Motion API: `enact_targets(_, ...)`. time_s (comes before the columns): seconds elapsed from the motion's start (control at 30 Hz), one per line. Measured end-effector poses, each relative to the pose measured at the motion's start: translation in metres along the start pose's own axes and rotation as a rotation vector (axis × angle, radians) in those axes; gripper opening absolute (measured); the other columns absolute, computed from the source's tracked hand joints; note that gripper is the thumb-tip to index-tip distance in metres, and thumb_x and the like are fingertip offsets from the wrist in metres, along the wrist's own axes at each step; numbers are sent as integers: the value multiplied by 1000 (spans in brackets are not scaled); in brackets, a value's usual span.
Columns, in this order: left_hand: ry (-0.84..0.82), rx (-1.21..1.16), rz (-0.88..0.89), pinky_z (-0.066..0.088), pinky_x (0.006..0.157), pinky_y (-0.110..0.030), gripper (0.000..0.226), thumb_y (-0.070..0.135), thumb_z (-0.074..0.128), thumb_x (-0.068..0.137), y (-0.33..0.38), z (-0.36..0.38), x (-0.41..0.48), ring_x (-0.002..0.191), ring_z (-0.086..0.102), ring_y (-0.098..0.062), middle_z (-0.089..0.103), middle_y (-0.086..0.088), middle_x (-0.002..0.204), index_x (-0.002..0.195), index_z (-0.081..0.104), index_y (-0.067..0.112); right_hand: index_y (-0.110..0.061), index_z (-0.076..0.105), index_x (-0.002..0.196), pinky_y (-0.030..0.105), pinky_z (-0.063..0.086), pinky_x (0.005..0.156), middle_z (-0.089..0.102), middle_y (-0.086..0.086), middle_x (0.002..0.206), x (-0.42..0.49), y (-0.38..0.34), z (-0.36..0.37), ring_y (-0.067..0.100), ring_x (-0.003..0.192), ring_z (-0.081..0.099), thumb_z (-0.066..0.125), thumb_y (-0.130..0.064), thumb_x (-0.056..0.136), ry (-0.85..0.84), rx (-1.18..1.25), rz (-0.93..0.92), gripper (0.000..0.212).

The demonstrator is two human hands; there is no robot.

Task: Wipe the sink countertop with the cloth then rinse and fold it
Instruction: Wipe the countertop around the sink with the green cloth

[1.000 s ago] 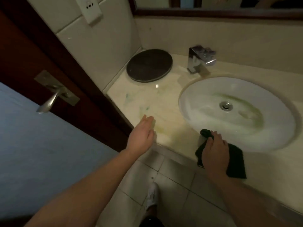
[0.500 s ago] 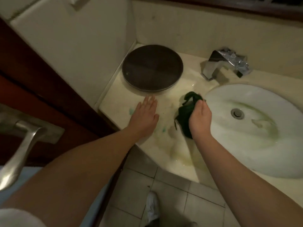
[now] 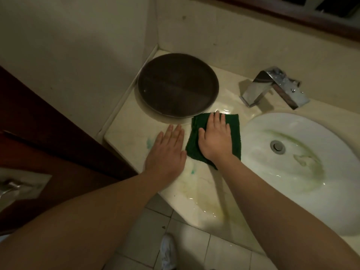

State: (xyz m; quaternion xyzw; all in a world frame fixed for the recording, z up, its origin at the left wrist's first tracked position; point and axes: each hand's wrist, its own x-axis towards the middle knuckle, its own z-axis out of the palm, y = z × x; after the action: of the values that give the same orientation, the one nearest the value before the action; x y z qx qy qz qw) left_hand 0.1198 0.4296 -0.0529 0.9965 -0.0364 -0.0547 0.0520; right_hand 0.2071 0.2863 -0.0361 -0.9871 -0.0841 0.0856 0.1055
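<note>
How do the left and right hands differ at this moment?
The right hand lies flat on the green cloth, pressing it to the countertop; the left hand lies flat on bare countertop beside the cloth. The right hand's fingertips reach nearer the dark round tray than the left's. Both are open, palm down, fingers pointing toward the wall.

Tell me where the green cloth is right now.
In the head view the green cloth lies flat on the countertop under the right hand, between the dark round tray behind it and the sink basin to its right.
</note>
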Motion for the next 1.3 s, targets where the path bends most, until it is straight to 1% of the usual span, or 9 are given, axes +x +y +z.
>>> enact_targets(0.27, -18, -76, 29, 2, 121, -40, 57, 27, 18, 101, -5, -4, 1, 149, -3, -21, 2, -5, 162, 153, 2, 11, -7, 2, 153, 45, 4, 121, 1, 12, 163, -2, -16, 13, 27, 150, -2, 17, -46, 96, 2, -81, 20, 71)
enact_targets(0.43, -11, -160, 30, 5, 121, -39, 54, 26, 23, 101, -8, -5, 2, 149, 2, -21, 8, -3, 162, 153, 15, 13, -10, 2, 154, 45, 5, 122, -1, 9, 163, -61, -7, 13, 24, 150, -5, 15, -47, 98, -92, -173, -340, 69)
enact_targets(0.53, -28, -132, 19, 4, 121, -39, 59, 24, 28, 98, -7, -5, 3, 149, 3, -22, 6, -6, 162, 153, 11, 9, -14, -3, 154, 45, 5, 121, -6, 6, 162, -86, 28, 4, 21, 149, -11, 17, -50, 97, -201, -242, -538, 70)
enact_targets(0.6, -20, -101, 17, 5, 121, -40, 61, 18, 28, 95, -6, -4, 2, 149, 3, -24, 7, -8, 162, 152, 10, 8, -16, -3, 154, 45, 5, 121, -6, 5, 162, -87, 42, 2, 20, 149, -11, 19, -52, 96, -184, -236, -488, 72)
enact_targets(0.67, -4, -94, 7, 6, 121, -40, 59, 14, 26, 95, -6, -2, 3, 149, 3, -23, 7, -7, 162, 152, 11, 8, -14, -1, 154, 43, 3, 122, -5, 6, 163, -83, 38, 5, 21, 149, -7, 20, -51, 97, -109, -201, -328, 71)
enact_targets(0.8, 8, -116, 1, 6, 121, -39, 58, 13, 26, 95, -7, -4, 3, 149, 4, -22, 9, -6, 162, 152, 14, 8, -7, 0, 153, 45, 2, 121, -3, 12, 162, -75, -9, 20, 27, 149, -5, 17, -49, 95, -25, -106, 49, 74)
enact_targets(0.9, -12, -145, -3, 6, 121, -39, 59, 20, 27, 96, -5, -8, 3, 149, 4, -22, 10, -6, 162, 152, 14, 8, -4, 0, 153, 47, 1, 121, -1, 14, 162, -81, -42, 31, 29, 149, -4, 19, -49, 96, 5, -58, 181, 75)
enact_targets(1.0, -25, -156, 23, 7, 121, -40, 65, 26, 36, 93, -5, -10, 3, 149, 5, -23, 11, -8, 161, 151, 16, 6, -6, 2, 153, 47, 3, 121, 1, 12, 163, -96, -52, 36, 27, 150, -2, 21, -43, 98, 26, -64, 117, 69)
enact_targets(1.3, 2, -100, 26, 7, 120, -42, 64, 10, 37, 91, -2, -8, 0, 148, 6, -29, 12, -13, 161, 151, 16, 2, -12, 11, 154, 44, 5, 121, 8, 5, 163, -153, -3, 32, 21, 150, 1, 25, -44, 97, -12, -76, -216, 67)
